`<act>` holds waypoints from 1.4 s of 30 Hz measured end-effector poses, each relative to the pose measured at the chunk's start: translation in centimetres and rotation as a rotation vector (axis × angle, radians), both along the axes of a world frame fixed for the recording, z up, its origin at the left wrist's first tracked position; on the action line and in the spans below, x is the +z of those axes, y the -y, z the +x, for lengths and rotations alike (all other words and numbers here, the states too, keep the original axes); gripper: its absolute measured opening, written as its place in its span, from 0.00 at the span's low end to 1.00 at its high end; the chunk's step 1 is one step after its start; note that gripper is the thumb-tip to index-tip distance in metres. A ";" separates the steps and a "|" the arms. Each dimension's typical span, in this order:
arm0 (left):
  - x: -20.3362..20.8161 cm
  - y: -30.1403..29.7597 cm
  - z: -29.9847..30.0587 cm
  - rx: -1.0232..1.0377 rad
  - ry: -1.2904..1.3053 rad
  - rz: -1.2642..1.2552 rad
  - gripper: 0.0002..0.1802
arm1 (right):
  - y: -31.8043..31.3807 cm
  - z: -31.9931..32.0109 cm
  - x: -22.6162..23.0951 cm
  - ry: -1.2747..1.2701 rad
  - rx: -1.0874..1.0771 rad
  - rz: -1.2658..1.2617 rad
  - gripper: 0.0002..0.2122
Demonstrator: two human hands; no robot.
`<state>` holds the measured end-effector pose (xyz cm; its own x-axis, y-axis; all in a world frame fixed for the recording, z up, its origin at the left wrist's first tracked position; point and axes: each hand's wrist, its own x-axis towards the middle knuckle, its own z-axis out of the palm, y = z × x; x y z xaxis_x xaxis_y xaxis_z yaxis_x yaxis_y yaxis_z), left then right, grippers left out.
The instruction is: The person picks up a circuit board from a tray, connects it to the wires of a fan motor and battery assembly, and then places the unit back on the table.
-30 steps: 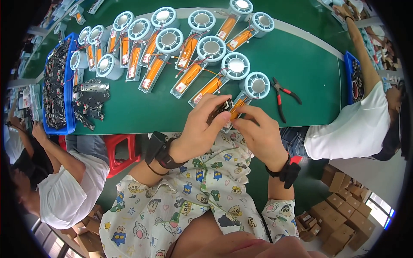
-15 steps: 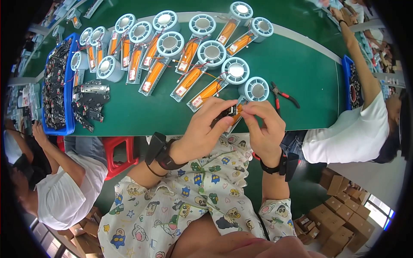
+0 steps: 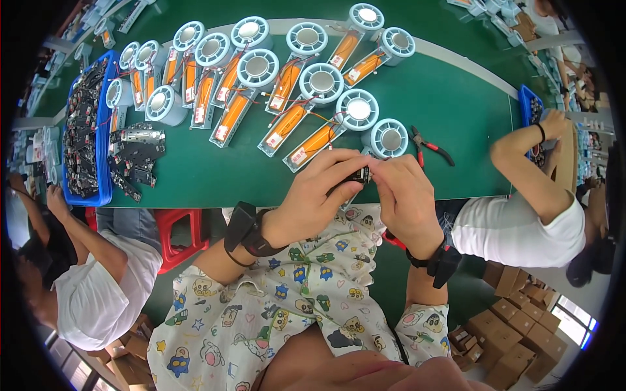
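My left hand [image 3: 321, 195] is closed, its thumb and fingers gripping a small black circuit board [image 3: 360, 174]. Against the board's right end press the pinched fingertips of my right hand [image 3: 409, 195]; whatever lies between them is hidden. Just beyond both hands is a light-blue round-headed housing [image 3: 391, 139], its handle mostly covered by my fingers. Left of it another light-blue housing [image 3: 357, 109] lies with an orange battery [image 3: 319, 137] and thin wires in its open handle.
Several similar housings [image 3: 257, 67] spread across the green table [image 3: 450, 111]. Red-handled pliers [image 3: 430, 146] lie right of my hands. On the left are a blue bin [image 3: 104, 130] of circuit boards and loose boards [image 3: 137, 153]. Co-workers sit on both sides.
My right hand has shifted slightly and turned, its fingers now closer over the board. The orange piece seen between my hands is now covered. The right co-worker's arm has drawn back and bent.
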<state>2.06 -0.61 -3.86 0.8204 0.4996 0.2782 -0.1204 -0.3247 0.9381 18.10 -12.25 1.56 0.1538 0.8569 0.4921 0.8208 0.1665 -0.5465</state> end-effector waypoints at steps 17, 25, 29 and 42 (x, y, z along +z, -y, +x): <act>-0.1 0.5 0.9 0.171 0.118 0.413 0.27 | 1.4 -1.5 -1.4 -0.232 -0.227 -0.059 0.13; 0.2 1.2 0.4 0.157 0.112 0.410 0.29 | 2.6 -2.3 -2.7 -0.423 -0.309 -0.015 0.12; 0.1 1.0 0.1 0.141 0.089 0.406 0.28 | 2.0 -2.7 -3.3 -0.267 -0.505 0.048 0.10; -0.3 1.1 -0.3 0.069 0.086 0.379 0.26 | 1.1 -2.7 -3.1 -0.526 -0.581 -0.059 0.09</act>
